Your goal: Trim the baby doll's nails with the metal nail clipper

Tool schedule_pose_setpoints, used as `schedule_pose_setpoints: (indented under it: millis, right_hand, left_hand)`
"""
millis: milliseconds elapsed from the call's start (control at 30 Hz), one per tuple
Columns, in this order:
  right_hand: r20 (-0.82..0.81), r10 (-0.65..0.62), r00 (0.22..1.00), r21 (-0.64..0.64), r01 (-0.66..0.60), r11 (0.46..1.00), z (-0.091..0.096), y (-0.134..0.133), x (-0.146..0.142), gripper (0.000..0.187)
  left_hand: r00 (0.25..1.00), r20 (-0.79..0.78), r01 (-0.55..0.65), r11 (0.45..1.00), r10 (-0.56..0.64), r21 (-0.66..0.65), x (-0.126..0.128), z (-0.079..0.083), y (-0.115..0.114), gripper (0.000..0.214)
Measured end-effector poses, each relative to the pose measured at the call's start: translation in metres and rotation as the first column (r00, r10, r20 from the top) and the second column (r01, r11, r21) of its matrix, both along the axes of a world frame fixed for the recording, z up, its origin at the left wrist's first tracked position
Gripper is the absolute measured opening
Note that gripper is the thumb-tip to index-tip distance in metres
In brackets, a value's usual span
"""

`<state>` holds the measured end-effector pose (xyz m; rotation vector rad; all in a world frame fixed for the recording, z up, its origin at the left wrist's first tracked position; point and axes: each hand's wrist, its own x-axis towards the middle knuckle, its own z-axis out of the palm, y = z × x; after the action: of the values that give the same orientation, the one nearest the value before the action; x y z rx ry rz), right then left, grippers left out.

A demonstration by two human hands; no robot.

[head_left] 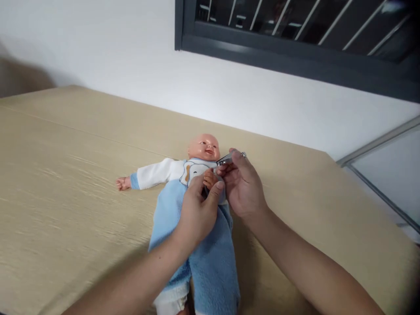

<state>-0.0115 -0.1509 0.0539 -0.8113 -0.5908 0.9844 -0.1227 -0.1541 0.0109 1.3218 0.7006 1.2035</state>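
Between the fingers of the left hand [197, 214] and the right hand [243, 186], the small vinyl hand [210, 178] of a baby doll [197, 170] is lifted off its chest, pinched by the left thumb and fingers. Just above those fingers, the right thumb and forefinger close on a steel nail clipper [229, 158], both forearms [288, 245] reaching in from the near side, wrists bent.

A long table with a pale beige wood-grain top [65, 175] stands against a smooth white wall [98, 43], above it is a dark grey window frame [262, 59] with thin white bars [361, 30], and at right is a glass panel [387, 175], at left a blurred brown shape [19, 76].
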Motion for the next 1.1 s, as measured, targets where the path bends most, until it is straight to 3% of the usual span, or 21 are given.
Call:
schedule_pose_setpoints:
  millis: [100, 200, 333, 567, 867, 1100]
  right_hand:
    - [0.105, 0.179, 0.978, -0.042, -0.176, 0.984, 0.016, 0.002, 0.013, 0.031]
    - [0.249, 0.313, 0.917, -0.066, -0.306, 0.95, 0.025, 0.014, 0.032, 0.038]
    - [0.233, 0.363, 0.902, -0.091, -0.351, 0.932, 0.014, 0.031, 0.043, 0.043]
    - [0.162, 0.435, 0.886, -0.112, -0.421, 0.9, -0.002, 0.037, 0.048, 0.043]
    - [0.263, 0.488, 0.832, 0.005, -0.506, 0.862, -0.016, 0.045, 0.059, 0.044]
    - [0.299, 0.546, 0.783, 0.051, -0.584, 0.81, -0.026, 0.053, 0.072, 0.055]
  left_hand:
    - [0.991, 0.131, 0.029, 0.999, -0.024, -0.036, -0.005, 0.003, -0.003, 0.029]
    - [0.972, 0.219, 0.093, 0.994, -0.079, -0.058, -0.008, 0.003, -0.003, 0.027]
    - [0.957, 0.258, 0.163, 0.98, -0.13, -0.11, -0.012, -0.004, -0.002, 0.021]
    - [0.942, 0.318, 0.183, 0.955, -0.103, -0.233, -0.011, -0.007, 0.002, 0.008]
    - [0.949, 0.286, 0.204, 0.947, -0.129, -0.249, -0.015, -0.008, 0.007, 0.009]
    - [0.959, 0.267, 0.166, 0.956, -0.098, -0.244, -0.016, -0.01, 0.004, 0.012]
